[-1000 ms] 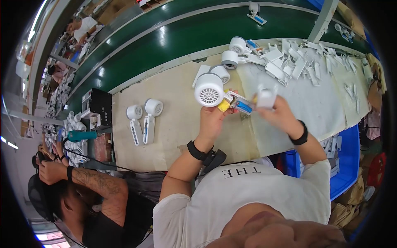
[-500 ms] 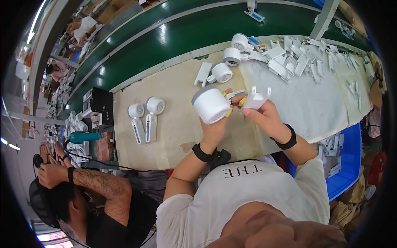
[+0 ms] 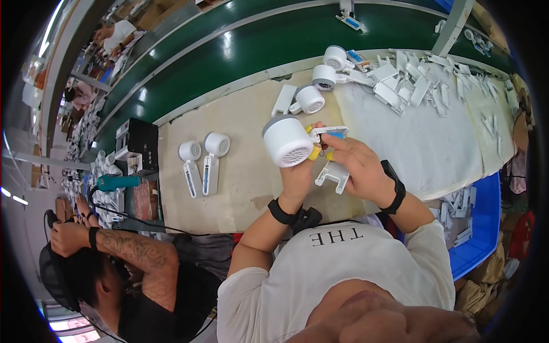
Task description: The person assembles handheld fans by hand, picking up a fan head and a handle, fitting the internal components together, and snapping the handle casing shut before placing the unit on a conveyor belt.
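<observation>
My left hand point(image 3: 297, 179) is closed round a white handheld fan point(image 3: 288, 143) with a grey-rimmed round head and a grille. Its opened handle point(image 3: 329, 131) points right and shows a blue battery-like part point(image 3: 338, 135) inside. In my right hand point(image 3: 369, 174) is a white plastic handle cover point(image 3: 333, 174) with prongs, held low in the palm. The index finger of that hand reaches onto the open handle, near a thin dark wire. Yellow covers wrap some of my fingertips. What lies under the fan head is hidden.
Two similar fans point(image 3: 211, 160) lie on the left of the table. More fans point(image 3: 310, 99) and a pile of white plastic parts point(image 3: 409, 80) lie at the far side. A blue bin point(image 3: 477, 228) stands at right. A co-worker point(image 3: 114, 268) sits at left, near a teal tool point(image 3: 117, 183).
My right hand has turned and lowered the white cover toward me. Its index finger has come onto the fan's handle, where the blue part now shows. The left hand stays nearly in place.
</observation>
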{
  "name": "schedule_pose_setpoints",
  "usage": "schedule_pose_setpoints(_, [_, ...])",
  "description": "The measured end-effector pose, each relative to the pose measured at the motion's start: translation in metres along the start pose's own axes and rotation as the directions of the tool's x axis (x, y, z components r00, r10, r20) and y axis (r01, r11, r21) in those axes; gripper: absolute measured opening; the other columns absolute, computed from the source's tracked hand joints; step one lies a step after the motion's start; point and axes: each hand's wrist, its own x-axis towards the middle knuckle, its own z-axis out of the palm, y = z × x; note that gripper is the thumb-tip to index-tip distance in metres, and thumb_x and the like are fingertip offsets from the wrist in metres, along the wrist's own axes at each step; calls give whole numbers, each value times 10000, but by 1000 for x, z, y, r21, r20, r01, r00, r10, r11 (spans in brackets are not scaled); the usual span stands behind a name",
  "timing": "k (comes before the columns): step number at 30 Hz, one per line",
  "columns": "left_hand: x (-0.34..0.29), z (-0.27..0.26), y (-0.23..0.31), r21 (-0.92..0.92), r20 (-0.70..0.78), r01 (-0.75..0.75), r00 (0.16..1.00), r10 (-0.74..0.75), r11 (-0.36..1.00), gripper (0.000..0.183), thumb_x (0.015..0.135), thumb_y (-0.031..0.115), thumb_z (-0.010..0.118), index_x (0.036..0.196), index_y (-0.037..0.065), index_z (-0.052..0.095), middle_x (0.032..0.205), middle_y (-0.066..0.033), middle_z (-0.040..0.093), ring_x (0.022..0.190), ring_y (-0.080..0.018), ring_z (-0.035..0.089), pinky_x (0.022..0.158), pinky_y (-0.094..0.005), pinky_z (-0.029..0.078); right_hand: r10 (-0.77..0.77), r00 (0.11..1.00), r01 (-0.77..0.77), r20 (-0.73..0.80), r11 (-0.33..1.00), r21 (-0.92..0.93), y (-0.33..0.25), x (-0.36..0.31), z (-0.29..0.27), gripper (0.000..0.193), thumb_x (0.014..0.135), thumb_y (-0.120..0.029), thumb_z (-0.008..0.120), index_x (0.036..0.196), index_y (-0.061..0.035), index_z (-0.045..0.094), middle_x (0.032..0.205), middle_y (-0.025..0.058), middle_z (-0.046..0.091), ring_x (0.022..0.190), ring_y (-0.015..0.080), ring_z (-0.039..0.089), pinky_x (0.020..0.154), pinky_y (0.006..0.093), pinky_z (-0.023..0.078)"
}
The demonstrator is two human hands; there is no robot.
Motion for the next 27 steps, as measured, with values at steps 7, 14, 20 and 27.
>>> schedule_pose_setpoints(7, [-6, -4, -8, 536, 14, -146, 986, 164, 832, 355, 823, -10, 573, 1164, -28, 478, 1135, -132, 576, 920, -182, 578, 789, -307, 476, 402, 911, -396, 94, 785, 477, 17, 8, -1, 338, 781, -60, 576, 1107, -38, 488, 868, 82, 598, 701, 132, 581, 617, 263, 467])
schedule_pose_setpoints(14, [7, 0, 2, -167, -91, 58, 993, -74, 984, 338, 887, 81, 527, 1205, -12, 463, 1212, -153, 521, 968, -185, 558, 791, -317, 480, 692, 670, -635, 270, 344, 692, 15, 15, -27, 608, 711, -124, 692, 1234, -71, 386, 867, 88, 587, 600, 133, 552, 536, 260, 452])
schedule_pose_setpoints(20, [6, 0, 1, -169, -99, 30, 994, -47, 985, 365, 889, 86, 516, 1234, -4, 436, 1238, -166, 499, 1091, -207, 519, 895, -332, 443, 164, 979, -179, 125, 976, 125, 12, 10, -14, 571, 680, -197, 749, 1168, -87, 473, 828, 98, 557, 647, 234, 553, 569, 318, 457])
schedule_pose_setpoints(27, [0, 9, 2, -192, -78, 25, 996, -41, 981, 399, 892, 95, 512, 1264, 9, 396, 1270, -168, 467, 1143, -220, 481, 946, -338, 415, 212, 977, -212, 31, 935, 285, 16, 18, -12, 310, 714, -90, 707, 1008, -79, 608, 759, 68, 522, 627, 202, 509, 545, 289, 413])
